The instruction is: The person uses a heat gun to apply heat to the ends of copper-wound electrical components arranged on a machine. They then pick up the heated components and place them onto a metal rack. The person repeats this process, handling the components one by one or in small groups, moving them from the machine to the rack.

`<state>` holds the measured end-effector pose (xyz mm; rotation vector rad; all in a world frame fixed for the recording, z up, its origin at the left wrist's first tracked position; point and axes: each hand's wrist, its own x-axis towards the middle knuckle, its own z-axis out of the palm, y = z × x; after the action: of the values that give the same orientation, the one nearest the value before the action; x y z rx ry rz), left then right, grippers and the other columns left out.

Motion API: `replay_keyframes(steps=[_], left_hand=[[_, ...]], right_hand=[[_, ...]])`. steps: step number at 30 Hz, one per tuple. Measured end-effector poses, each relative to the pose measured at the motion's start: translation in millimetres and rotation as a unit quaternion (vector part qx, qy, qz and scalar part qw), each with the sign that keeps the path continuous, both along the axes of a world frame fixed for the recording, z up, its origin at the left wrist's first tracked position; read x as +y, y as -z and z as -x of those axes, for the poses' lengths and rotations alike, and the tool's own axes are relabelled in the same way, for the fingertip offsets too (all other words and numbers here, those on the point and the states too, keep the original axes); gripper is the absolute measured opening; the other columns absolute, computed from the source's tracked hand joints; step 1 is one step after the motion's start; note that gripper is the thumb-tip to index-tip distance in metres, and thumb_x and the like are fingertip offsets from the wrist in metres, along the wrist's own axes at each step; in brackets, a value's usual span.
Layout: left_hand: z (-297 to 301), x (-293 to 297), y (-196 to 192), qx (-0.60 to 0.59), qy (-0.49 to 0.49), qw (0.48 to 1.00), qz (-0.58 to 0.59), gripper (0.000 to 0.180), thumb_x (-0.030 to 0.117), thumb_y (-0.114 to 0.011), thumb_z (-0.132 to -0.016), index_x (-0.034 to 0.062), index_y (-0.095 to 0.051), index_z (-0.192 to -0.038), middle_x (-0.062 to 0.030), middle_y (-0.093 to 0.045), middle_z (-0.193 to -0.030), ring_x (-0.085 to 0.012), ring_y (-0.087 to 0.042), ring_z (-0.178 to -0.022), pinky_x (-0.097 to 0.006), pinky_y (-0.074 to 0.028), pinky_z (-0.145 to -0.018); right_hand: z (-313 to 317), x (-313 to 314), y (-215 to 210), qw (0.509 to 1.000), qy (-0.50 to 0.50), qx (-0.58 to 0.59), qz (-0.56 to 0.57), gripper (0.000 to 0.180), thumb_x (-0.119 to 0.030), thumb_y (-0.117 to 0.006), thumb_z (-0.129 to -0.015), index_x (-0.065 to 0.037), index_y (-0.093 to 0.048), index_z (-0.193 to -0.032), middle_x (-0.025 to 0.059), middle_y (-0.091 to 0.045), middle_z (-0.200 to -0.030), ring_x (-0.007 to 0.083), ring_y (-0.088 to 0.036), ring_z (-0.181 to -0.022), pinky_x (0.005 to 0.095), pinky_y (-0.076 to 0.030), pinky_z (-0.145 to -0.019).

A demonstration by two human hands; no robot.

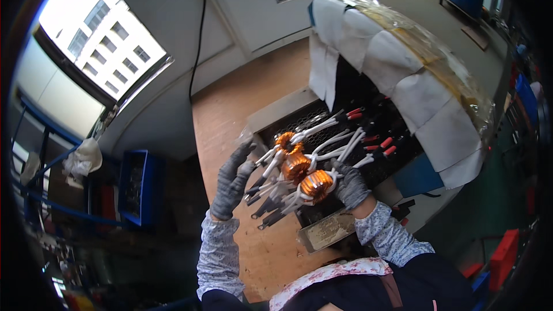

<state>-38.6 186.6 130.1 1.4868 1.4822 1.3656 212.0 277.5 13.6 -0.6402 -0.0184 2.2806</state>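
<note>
A blue bin sits well left of the hands, on the floor side. The gloved left hand is open, fingers spread and raised, its fingertips just beside the white leads of the coils without closing on them. Right of it, three copper coils hang in a cluster with white wires and dark terminals. The gloved right hand grips this bundle from behind. Beyond the grip stands a paper-covered machine.
</note>
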Motion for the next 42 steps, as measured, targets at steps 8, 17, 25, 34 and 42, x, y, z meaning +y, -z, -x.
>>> replay_keyframes(steps=[8,17,25,34,42], left_hand=[[-7,-146,102,-0.244,-0.197,0.946,0.086,0.058,0.032,-0.045,-0.093,0.0104,-0.022,-0.141,-0.0130,-0.037,-0.137,-0.0246,-0.038,-0.124,-0.038,-0.030,-0.102],[-60,-144,158,-0.562,-0.126,0.817,-0.027,0.054,0.040,-0.043,-0.090,0.0133,-0.032,-0.135,-0.0197,-0.044,-0.127,-0.0287,-0.053,-0.104,-0.054,-0.037,-0.098],[-74,-144,156,-0.558,-0.195,0.805,-0.045,0.042,0.033,-0.037,-0.093,0.0182,-0.029,-0.131,-0.0180,-0.044,-0.129,-0.0350,-0.048,-0.111,-0.059,-0.033,-0.097],[-175,-77,130,-0.034,-0.293,0.924,-0.242,0.057,0.031,-0.047,-0.090,0.0129,-0.021,-0.136,-0.0190,-0.042,-0.129,-0.0345,-0.045,-0.115,-0.051,-0.027,-0.103],[-357,-28,111,0.014,-0.074,0.931,-0.358,0.069,0.037,-0.052,-0.087,0.0085,-0.016,-0.139,-0.0199,-0.037,-0.132,-0.0329,-0.040,-0.119,-0.047,-0.024,-0.105]], right_hand=[[-3,17,21,0.998,0.010,-0.061,-0.033,0.015,-0.012,-0.060,-0.084,-0.001,-0.058,-0.093,0.0119,-0.062,-0.086,0.0243,-0.061,-0.080,0.0385,-0.053,-0.074],[-32,-13,-6,0.977,0.043,-0.119,-0.174,0.018,-0.012,-0.059,-0.083,-0.004,-0.060,-0.099,0.0106,-0.063,-0.095,0.0210,-0.060,-0.089,0.0355,-0.049,-0.083],[-101,-81,-12,0.724,-0.073,-0.389,-0.565,0.029,-0.013,-0.033,-0.096,-0.003,-0.046,-0.120,0.0110,-0.052,-0.118,0.0199,-0.050,-0.110,0.0360,-0.038,-0.100],[-214,-157,-66,0.963,-0.065,-0.204,-0.165,0.029,-0.016,-0.059,-0.085,-0.004,-0.057,-0.111,0.0101,-0.062,-0.107,0.0171,-0.061,-0.093,0.0256,-0.050,-0.077],[-357,-184,-38,0.979,0.092,-0.102,-0.149,0.031,-0.012,-0.060,-0.084,-0.001,-0.056,-0.112,0.0123,-0.063,-0.104,0.0206,-0.062,-0.093,0.0277,-0.052,-0.077]])
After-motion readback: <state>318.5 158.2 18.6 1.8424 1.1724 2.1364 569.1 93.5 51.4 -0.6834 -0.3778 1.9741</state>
